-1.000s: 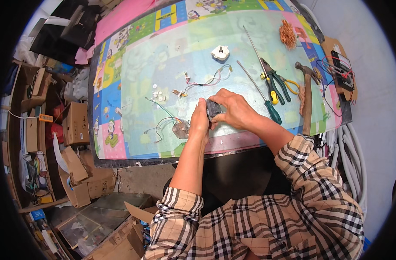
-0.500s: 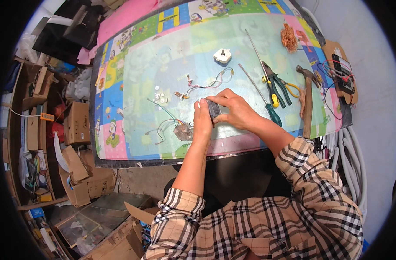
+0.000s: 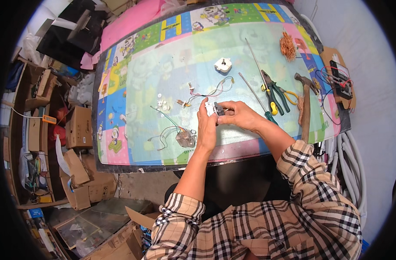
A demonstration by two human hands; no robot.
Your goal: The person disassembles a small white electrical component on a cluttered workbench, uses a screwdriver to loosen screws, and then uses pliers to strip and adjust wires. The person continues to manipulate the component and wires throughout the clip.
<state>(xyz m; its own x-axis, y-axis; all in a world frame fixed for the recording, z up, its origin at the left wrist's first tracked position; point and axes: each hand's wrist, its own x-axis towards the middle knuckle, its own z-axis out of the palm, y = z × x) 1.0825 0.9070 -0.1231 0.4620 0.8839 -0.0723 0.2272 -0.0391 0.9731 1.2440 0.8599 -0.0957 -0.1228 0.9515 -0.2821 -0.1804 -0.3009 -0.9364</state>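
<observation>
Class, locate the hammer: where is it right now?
In the head view, the hammer lies on the right side of the table, between the green-handled pliers and the black meter.

Device (image 3: 219, 109) between hands (image 3: 208, 130) (image 3: 242, 116), pliers (image 3: 270, 81) right

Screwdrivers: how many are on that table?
2. The longer screwdriver, yellow-and-black handled, lies beside the green-handled pliers. The shorter screwdriver, green-handled, lies to its left, beside the right hand. Others could be hidden under the arms.
</observation>
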